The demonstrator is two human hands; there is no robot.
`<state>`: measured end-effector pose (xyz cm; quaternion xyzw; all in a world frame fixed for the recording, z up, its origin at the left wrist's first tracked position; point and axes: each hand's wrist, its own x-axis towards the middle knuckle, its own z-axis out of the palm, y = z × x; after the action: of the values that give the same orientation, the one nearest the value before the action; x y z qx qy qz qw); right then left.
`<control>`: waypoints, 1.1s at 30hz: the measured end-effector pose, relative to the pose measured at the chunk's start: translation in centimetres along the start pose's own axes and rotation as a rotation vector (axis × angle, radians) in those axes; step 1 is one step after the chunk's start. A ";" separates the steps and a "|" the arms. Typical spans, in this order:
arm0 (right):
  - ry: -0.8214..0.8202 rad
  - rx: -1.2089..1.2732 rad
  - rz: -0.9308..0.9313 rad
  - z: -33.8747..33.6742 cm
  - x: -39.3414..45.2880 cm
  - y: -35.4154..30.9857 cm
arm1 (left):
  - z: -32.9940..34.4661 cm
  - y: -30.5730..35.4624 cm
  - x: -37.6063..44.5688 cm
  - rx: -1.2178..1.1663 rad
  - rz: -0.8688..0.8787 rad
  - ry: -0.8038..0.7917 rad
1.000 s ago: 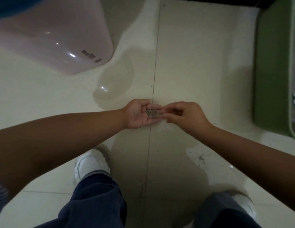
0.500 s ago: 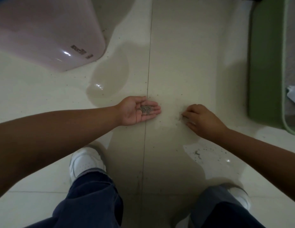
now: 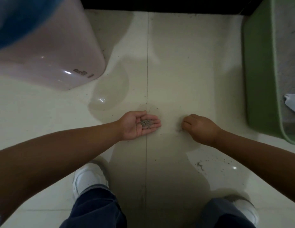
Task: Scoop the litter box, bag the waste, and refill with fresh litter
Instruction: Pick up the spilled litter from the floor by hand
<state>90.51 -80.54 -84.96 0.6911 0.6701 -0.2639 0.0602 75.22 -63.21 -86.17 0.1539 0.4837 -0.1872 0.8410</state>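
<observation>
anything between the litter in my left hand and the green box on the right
Only the right hand, down on the floor roughly between the litter cupped in the left hand and the green box. Otherwise just bare tile with scattered grains.

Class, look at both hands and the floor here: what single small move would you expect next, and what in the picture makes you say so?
Probably the right hand, fingertips curled down on the floor, pinches up the stray grains beside it and carries them to the left hand. That palm lies open and already cups a small pile of litter, and more grains lie scattered nearer the feet.
</observation>
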 end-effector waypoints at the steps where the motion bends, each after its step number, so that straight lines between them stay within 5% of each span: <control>1: 0.041 -0.040 -0.013 -0.1 0.1 -0.2 | 0.0 0.0 0.0 -0.003 0.002 0.004; 6: 0.032 0.063 0.124 -0.2 0.3 -1.0 | 0.2 -0.1 -0.2 -0.014 0.009 0.024; 10: 0.209 0.539 0.435 -1.3 1.2 -2.9 | 0.4 -0.1 -0.5 -0.010 0.017 0.061; 14: 0.195 0.906 0.444 -3.3 1.2 -5.2 | 1.3 -0.2 -0.9 -0.006 0.017 0.118; 19: 0.233 0.607 0.592 -2.4 -0.1 -1.6 | 1.1 0.1 -0.8 -0.009 0.004 0.079; 26: 0.216 0.113 0.026 -2.3 3.8 -2.5 | -0.3 0.9 -2.1 0.008 0.050 0.101; 33: 0.089 0.159 -0.023 -1.0 6.1 -3.9 | -1.0 0.9 -2.6 -0.054 0.113 0.158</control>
<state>86.80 -74.25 -85.76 0.6970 0.6569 -0.2860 -0.0280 73.69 -61.56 -84.32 0.1724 0.5438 -0.1134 0.8134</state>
